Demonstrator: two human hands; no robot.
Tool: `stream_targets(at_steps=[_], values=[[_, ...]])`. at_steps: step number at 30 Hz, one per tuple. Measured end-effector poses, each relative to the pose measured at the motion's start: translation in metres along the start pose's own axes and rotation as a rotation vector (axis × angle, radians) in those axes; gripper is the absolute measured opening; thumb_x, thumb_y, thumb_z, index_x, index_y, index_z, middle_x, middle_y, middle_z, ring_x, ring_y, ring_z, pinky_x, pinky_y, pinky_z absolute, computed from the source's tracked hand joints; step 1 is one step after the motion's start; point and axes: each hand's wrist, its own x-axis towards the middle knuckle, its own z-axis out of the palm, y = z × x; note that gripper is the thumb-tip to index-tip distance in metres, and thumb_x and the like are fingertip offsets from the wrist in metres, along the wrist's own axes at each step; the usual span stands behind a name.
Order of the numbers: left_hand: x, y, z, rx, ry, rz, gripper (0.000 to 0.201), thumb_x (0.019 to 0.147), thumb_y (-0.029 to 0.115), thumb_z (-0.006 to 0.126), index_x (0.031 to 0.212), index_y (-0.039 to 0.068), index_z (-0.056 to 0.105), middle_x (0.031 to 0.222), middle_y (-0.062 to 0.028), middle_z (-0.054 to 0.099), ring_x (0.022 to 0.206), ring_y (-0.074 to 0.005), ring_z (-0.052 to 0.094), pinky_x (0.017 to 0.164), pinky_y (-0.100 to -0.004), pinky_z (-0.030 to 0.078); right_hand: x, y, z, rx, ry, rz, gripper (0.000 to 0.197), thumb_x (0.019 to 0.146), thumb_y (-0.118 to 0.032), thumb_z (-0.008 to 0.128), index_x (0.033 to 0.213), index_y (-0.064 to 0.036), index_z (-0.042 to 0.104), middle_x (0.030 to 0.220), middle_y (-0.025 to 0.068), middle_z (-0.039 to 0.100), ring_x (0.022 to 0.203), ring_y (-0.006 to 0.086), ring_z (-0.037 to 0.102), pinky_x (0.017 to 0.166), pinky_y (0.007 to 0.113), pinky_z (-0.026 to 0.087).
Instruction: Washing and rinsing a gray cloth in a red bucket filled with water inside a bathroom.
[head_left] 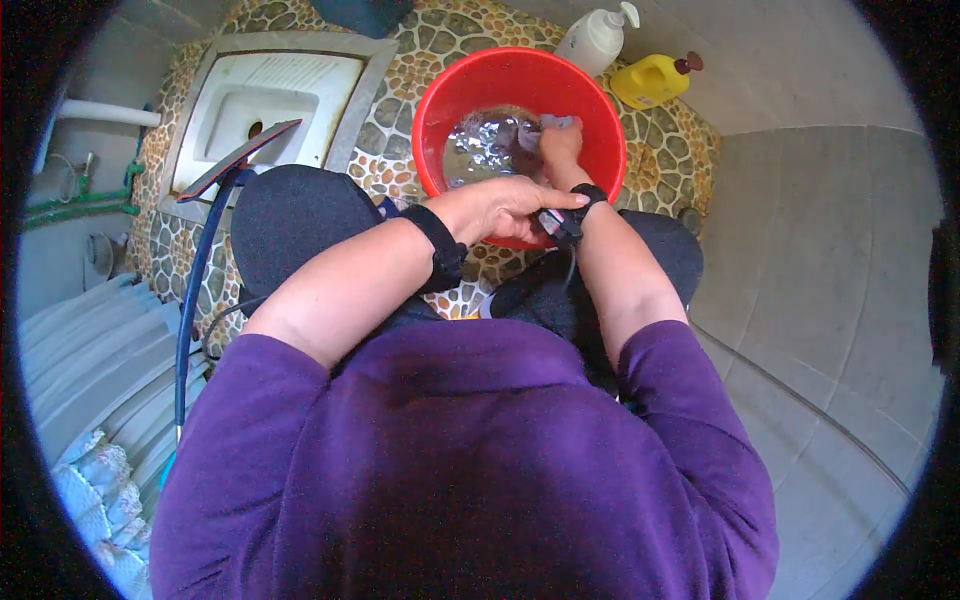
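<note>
Two hands work over one red basin (600,120) that stands on the pebble floor (400,150), far from the person and a little right of the middle. Left of it lies a white squat pan (270,100), and behind the basin, at the far right, stand a white pump bottle (595,38) and a yellow bottle (650,80). The basin holds water with dark cloth (505,130) in it. The right hand (560,145) is down in the basin, its fingers closed on a pale piece of the cloth. The left hand (505,205) lies across the near rim, fingers together and stretched, touching the right wrist at its black band (570,215).

I think water could splash over the near rim onto the person's dark trousers if the cloth is pulled up quickly. The basin could also tip toward the knees, because the left hand presses on its edge.

How deep the water is, and how much cloth is under it, cannot be seen because of the shine. The right fingertips are hidden in the cloth.
</note>
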Motion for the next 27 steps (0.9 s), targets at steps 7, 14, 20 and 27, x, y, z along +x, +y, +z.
stream_targets(at_steps=[7, 14, 20, 27], values=[[-0.005, -0.013, -0.013, 0.019, 0.104, -0.043, 0.027, 0.075, 0.022, 0.067, 0.092, 0.005, 0.056, 0.081, -0.0035, 0.062, 0.071, -0.0155, 0.059, 0.064, -0.0318, 0.049, -0.038, -0.006, 0.004, -0.512, -0.387, -0.778, 0.043, 0.073, -0.001, 0.046, 0.114, 0.0005, 0.039, 0.086, 0.0247, 0.054, 0.075, 0.0378, 0.056, 0.065, 0.044, 0.046], [-0.005, -0.014, -0.014, 0.078, 0.034, -0.082, 0.032, 0.075, 0.022, 0.067, 0.098, 0.004, 0.055, 0.083, -0.003, 0.062, 0.071, -0.0145, 0.06, 0.063, -0.0329, 0.05, -0.051, -0.008, 0.006, -0.482, -0.506, -0.948, 0.032, 0.076, -0.007, 0.045, 0.108, -0.0016, 0.048, 0.08, 0.0198, 0.058, 0.078, 0.0324, 0.059, 0.064, 0.042, 0.048], [-0.013, -0.012, -0.012, 0.11, -0.012, 0.037, 0.026, 0.076, 0.021, 0.066, 0.093, 0.003, 0.057, 0.084, -0.0038, 0.062, 0.072, -0.013, 0.06, 0.064, -0.0285, 0.05, -0.029, -0.004, -0.024, 0.072, -0.51, -0.144, 0.034, 0.067, -0.005, 0.057, 0.1, 0.0006, 0.055, 0.086, 0.0152, 0.059, 0.074, 0.0272, 0.058, 0.067, 0.037, 0.046], [-0.017, -0.014, -0.012, 0.106, -0.122, 0.043, 0.035, 0.074, 0.024, 0.069, 0.098, 0.003, 0.054, 0.088, -0.0016, 0.059, 0.075, -0.0111, 0.055, 0.064, -0.0276, 0.045, -0.032, -0.028, -0.051, -0.212, -0.647, 0.007, 0.035, 0.062, -0.009, 0.064, 0.096, 0.0006, 0.056, 0.089, 0.014, 0.06, 0.082, 0.0276, 0.057, 0.07, 0.037, 0.044]])
